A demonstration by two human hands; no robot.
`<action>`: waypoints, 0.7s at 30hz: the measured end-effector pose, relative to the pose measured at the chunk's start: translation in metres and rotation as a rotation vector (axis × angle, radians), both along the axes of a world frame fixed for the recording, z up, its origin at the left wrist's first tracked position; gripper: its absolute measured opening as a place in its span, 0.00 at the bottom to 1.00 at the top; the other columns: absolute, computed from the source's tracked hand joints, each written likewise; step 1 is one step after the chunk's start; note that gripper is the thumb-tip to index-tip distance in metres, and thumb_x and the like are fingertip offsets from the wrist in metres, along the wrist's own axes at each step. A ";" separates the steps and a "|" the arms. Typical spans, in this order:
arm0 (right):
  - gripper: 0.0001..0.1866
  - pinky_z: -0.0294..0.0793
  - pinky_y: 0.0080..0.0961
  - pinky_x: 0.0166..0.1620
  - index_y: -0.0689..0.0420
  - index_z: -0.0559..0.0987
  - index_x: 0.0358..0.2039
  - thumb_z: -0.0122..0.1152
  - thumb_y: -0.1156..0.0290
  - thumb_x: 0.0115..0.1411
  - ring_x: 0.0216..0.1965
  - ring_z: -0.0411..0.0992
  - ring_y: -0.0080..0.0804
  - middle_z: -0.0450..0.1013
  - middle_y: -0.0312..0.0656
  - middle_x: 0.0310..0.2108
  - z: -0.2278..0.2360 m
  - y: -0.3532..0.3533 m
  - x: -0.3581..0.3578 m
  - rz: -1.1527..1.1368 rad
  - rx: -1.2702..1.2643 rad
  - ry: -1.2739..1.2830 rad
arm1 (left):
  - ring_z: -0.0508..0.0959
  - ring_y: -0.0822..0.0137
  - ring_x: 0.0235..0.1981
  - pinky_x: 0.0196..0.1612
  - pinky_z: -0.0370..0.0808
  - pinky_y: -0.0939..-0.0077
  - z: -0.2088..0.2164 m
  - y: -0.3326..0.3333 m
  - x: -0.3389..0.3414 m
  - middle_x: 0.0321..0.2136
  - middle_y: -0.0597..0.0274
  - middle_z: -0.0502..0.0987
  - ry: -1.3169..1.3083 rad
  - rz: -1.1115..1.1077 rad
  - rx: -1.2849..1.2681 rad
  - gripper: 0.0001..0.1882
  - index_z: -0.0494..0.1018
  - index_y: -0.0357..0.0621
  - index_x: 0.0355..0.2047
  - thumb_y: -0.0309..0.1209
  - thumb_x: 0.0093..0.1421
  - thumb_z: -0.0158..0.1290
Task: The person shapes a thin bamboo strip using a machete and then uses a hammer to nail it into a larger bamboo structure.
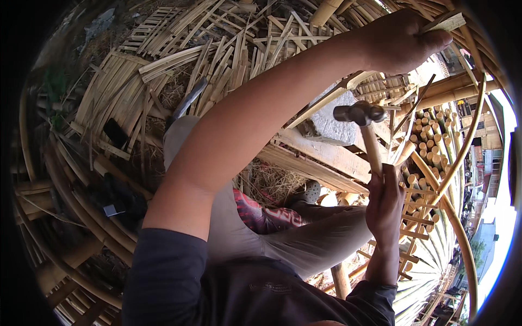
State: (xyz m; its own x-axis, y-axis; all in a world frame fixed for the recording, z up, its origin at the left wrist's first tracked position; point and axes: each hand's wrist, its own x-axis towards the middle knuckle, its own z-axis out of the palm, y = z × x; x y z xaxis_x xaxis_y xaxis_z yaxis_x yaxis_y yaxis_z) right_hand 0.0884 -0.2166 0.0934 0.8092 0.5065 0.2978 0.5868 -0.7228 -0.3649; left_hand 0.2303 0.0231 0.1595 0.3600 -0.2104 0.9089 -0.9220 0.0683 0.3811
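Observation:
My left arm reaches across toward the upper right. There my left hand [399,44] is closed round a bamboo slat [447,23], whose pale flat end sticks out past the thumb. My right hand [384,198] grips the wooden handle of a hammer [361,113], its dark metal head raised above the fist. Behind the hammer head lies a rough grey block [336,120], resting by a wooden beam [326,155]. Another split strip [321,106] slants along the block's far-left edge, partly hidden by my forearm.
Heaps of split bamboo slats [114,92] spread across the upper left. Stacked bamboo poles [432,136] show their cut ends at the right, near a bent pole [466,146]. A dark phone-like object [115,133] lies among the slats. Straw [272,182] lies beneath the beam.

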 end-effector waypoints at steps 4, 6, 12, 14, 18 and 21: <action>0.12 0.52 0.20 0.19 0.62 0.68 0.39 0.42 0.66 0.75 0.17 0.55 0.15 0.62 0.32 0.18 0.001 0.012 0.004 -0.096 0.387 -0.125 | 0.62 0.74 0.12 0.21 0.71 0.69 -0.001 -0.007 0.006 0.16 0.67 0.69 0.083 0.040 0.025 0.38 0.76 0.44 0.52 0.55 0.75 0.18; 0.06 0.60 0.35 0.19 0.62 0.66 0.40 0.46 0.72 0.72 0.15 0.69 0.36 0.66 0.48 0.17 0.006 0.012 0.008 -0.145 0.075 -0.043 | 0.66 0.73 0.14 0.25 0.75 0.67 -0.003 -0.005 0.006 0.19 0.66 0.73 0.175 0.025 0.092 0.39 0.75 0.44 0.53 0.55 0.75 0.17; 0.04 0.60 0.39 0.20 0.62 0.70 0.43 0.48 0.76 0.70 0.14 0.66 0.48 0.66 0.51 0.16 0.005 0.005 0.007 0.009 -0.068 0.015 | 0.62 0.75 0.13 0.24 0.73 0.65 0.001 0.011 0.007 0.14 0.69 0.65 0.159 0.165 0.053 0.39 0.74 0.45 0.56 0.57 0.74 0.18; 0.06 0.57 0.30 0.19 0.63 0.69 0.40 0.45 0.74 0.72 0.12 0.62 0.32 0.62 0.45 0.14 0.013 0.007 0.006 -0.072 0.051 -0.062 | 0.60 0.75 0.11 0.17 0.71 0.69 -0.003 0.017 0.006 0.12 0.70 0.59 0.035 0.125 0.012 0.38 0.73 0.46 0.58 0.56 0.75 0.19; 0.09 0.55 0.27 0.19 0.64 0.68 0.38 0.45 0.70 0.73 0.14 0.59 0.24 0.62 0.39 0.15 0.007 0.015 0.029 -0.143 0.272 -0.124 | 0.58 0.76 0.09 0.12 0.64 0.82 0.002 0.019 0.003 0.11 0.72 0.57 0.206 -0.010 0.049 0.35 0.73 0.47 0.56 0.55 0.75 0.21; 0.10 0.64 0.46 0.26 0.66 0.72 0.46 0.52 0.73 0.70 0.23 0.70 0.58 0.71 0.57 0.21 0.003 0.023 0.032 -0.036 -0.186 0.040 | 0.58 0.77 0.09 0.11 0.64 0.84 -0.005 0.026 0.005 0.11 0.73 0.57 0.281 -0.128 0.007 0.32 0.71 0.47 0.54 0.55 0.75 0.23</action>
